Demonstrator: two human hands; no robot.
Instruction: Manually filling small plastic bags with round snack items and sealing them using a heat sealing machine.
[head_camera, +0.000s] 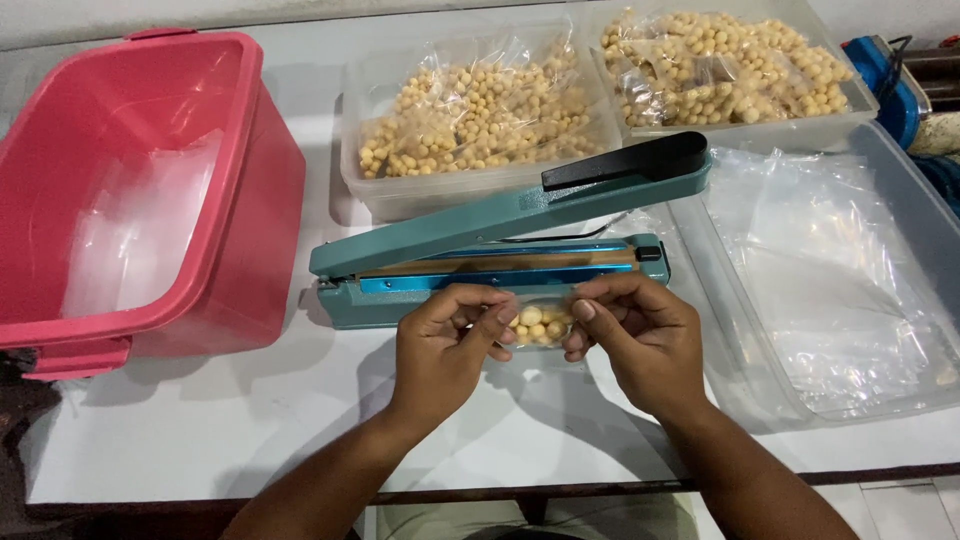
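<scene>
A small clear plastic bag of pale round nuts (541, 325) is pinched between both hands just in front of a teal heat sealer (500, 262). My left hand (445, 345) grips the bag's left top edge with thumb and fingers. My right hand (640, 335) grips the right top edge the same way. The bag's open top lies at the sealer's bar. The sealer's arm with its black handle (625, 160) is raised, tilted up to the right.
A pink plastic tub (150, 190) stands at the left, lined with clear plastic. Two clear trays (470, 110) (730, 65) of bagged nuts sit behind the sealer. A clear bin with plastic bags (830, 280) is at the right. The white table's front edge (300, 480) is close.
</scene>
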